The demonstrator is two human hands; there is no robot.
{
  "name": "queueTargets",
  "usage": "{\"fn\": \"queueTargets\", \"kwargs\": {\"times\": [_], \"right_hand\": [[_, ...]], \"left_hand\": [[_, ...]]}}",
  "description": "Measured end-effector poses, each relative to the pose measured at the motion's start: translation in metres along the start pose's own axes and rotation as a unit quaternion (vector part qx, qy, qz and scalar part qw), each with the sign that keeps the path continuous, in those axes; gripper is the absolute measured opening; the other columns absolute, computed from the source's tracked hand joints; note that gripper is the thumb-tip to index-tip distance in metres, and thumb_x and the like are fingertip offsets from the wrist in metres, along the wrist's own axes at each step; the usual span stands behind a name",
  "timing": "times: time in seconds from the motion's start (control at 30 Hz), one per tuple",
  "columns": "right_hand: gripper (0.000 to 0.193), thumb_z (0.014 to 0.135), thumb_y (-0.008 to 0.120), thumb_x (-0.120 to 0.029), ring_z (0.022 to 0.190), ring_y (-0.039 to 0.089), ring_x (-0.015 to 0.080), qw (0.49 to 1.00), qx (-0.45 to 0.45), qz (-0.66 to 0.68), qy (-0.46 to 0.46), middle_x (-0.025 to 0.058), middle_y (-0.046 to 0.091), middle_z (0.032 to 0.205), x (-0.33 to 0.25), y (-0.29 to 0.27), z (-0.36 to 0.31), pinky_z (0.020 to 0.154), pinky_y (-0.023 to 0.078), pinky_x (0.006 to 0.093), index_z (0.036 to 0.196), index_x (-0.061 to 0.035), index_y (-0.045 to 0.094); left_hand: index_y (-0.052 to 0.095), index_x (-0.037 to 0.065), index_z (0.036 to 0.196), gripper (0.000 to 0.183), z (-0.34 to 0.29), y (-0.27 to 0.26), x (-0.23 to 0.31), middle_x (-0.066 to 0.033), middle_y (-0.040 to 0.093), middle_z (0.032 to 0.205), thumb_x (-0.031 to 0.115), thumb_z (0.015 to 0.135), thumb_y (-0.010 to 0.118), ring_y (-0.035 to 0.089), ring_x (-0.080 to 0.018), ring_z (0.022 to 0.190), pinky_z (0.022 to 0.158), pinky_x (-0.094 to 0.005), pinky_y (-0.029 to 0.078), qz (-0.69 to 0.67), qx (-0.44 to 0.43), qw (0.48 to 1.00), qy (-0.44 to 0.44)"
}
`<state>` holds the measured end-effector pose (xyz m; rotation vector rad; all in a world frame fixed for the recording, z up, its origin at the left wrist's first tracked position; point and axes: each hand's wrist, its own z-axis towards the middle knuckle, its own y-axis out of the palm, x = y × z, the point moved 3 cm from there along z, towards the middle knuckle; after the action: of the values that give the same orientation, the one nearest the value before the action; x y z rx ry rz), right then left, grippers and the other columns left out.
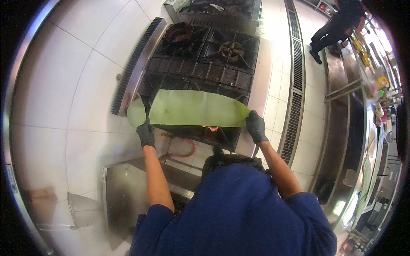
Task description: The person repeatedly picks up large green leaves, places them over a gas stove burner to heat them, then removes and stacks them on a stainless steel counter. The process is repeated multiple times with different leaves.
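A long pale green leaf, like a banana leaf (196, 108), is stretched between my two black-gloved hands above the gas stove (223, 87). My left hand (145, 134) is closed on its left end, where a flap of the leaf folds out past the fingers. At the pointed right end, my right hand (256, 126) grips the leaf from the side. An orange flame (210, 128) shows just under the leaf's near edge. Most of the burner beneath is hidden by the leaf.
A dark pan (179, 32) rests on the stove's far left burner. Along the right runs a floor drain grate (295, 85), then a steel counter (341, 91) with assorted kitchen items. A person (341, 25) in dark clothes stands at the far right. A strainer (84, 210) is at lower left.
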<state>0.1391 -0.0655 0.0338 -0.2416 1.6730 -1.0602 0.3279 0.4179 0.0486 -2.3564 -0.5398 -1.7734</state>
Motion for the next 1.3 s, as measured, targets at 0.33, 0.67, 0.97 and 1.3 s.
{"fn": "queueTargets", "kwargs": {"times": [0.33,0.67,0.97,1.3], "right_hand": [[0.012,0.085,0.061,-0.013,0.080,0.064,0.0444,0.997,-0.001,0.009,0.074,0.0245,0.063,0.080,0.009,0.000,-0.001,0.063,0.049,0.0456,0.088,-0.0033,0.055],[0.016,0.087,0.061,-0.019,0.080,0.063,0.0460,0.994,0.040,0.080,0.061,0.0242,0.064,0.081,0.053,0.006,-0.004,0.064,0.050,0.0507,0.089,-0.0058,0.052],[0.008,0.084,0.061,0.001,0.072,0.052,0.0131,0.982,0.043,0.120,0.138,0.0041,0.057,0.076,0.058,-0.009,-0.019,0.065,0.046,0.0297,0.090,-0.0018,0.056],[0.008,0.088,0.061,-0.008,0.066,0.051,0.0151,0.951,0.073,0.280,0.111,0.0092,0.057,0.073,0.060,-0.016,-0.023,0.063,0.047,0.0318,0.089,-0.0052,0.054]], "left_hand": [[0.064,0.009,0.113,0.043,0.027,-0.074,-0.032,-0.0096,0.068,0.092,0.042,0.085,0.063,0.057,-0.0246,0.067,0.056,-0.0371,0.045,-0.344,-0.059,0.917,-0.191],[0.054,0.000,0.126,0.041,0.048,-0.093,0.027,-0.0197,0.061,0.124,0.013,0.089,0.064,0.059,-0.0337,0.114,0.096,-0.0487,0.050,-0.327,-0.110,0.930,-0.125],[0.057,0.003,0.121,0.039,0.066,-0.072,0.053,-0.0119,0.063,0.118,0.005,0.085,0.071,0.059,-0.0259,0.113,0.093,-0.0414,0.051,0.188,-0.114,0.975,-0.017],[0.052,-0.002,0.128,0.047,0.048,-0.051,0.093,-0.0126,0.059,0.123,0.014,0.089,0.071,0.057,-0.0225,0.109,0.094,-0.0330,0.046,0.085,-0.100,0.990,0.043]]}}
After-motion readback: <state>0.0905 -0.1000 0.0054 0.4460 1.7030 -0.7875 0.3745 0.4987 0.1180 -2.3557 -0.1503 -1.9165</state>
